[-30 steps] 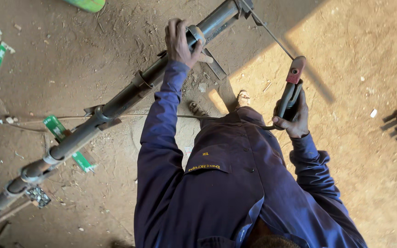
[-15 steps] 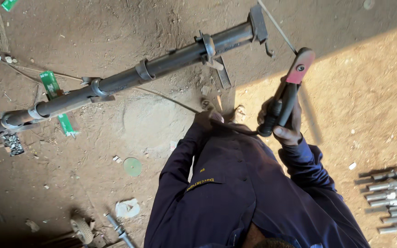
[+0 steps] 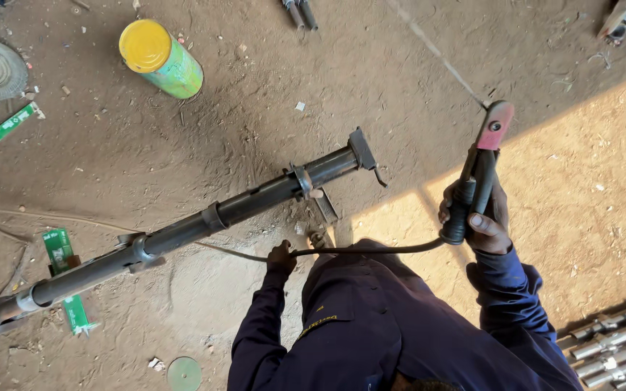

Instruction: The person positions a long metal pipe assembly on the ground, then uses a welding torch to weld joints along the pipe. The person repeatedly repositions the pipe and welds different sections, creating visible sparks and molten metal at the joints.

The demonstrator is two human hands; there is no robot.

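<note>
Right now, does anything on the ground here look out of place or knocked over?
Yes. A yellow-topped green can lies tipped on its side on the dirt, and green packets and a small green disc lie scattered near the long black pipe. The right hand holds the electrode holder; its cable trails past the left hand.
</note>
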